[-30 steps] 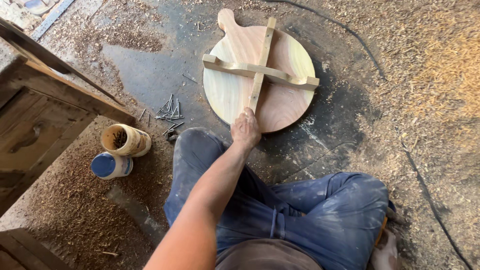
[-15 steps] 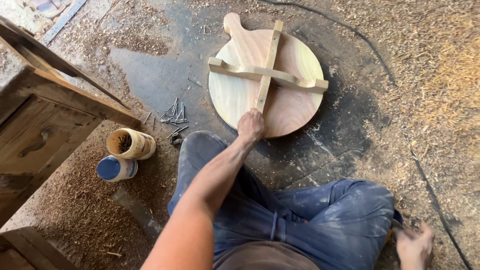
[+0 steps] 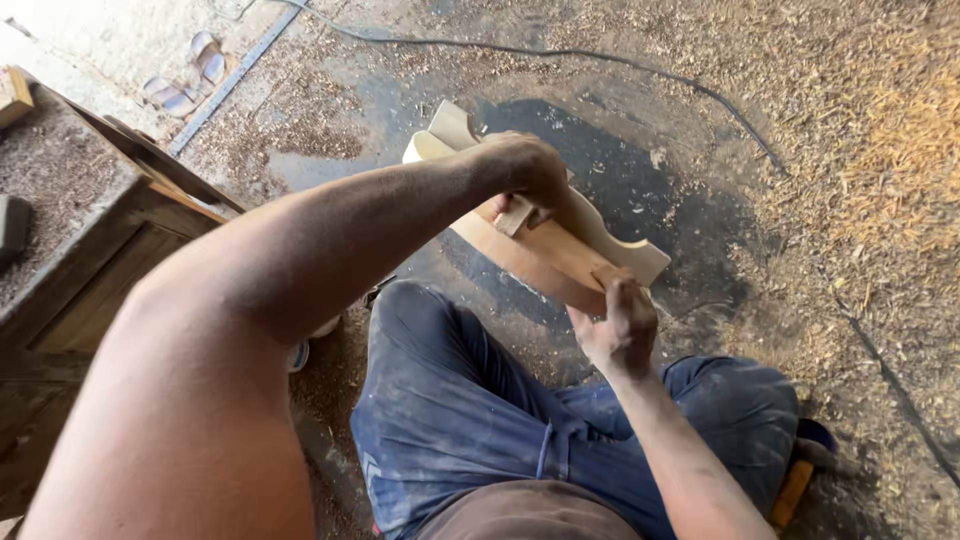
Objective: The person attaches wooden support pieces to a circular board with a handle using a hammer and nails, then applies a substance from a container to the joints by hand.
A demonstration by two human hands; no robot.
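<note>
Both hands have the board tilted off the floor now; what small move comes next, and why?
Probably keep tipping the round wooden board over. The left hand grips its crossed braces, the right hand holds the near rim, and it stands on edge above the sawdust floor.

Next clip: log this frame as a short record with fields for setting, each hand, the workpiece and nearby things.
setting: sawdust-strewn floor, person seated
left hand: grips a crossed wooden strip on the board
right hand: holds the board's near edge
workpiece: round wooden board, tilted up off the floor
nearby: wooden cabinet at left, cable across the floor
</note>
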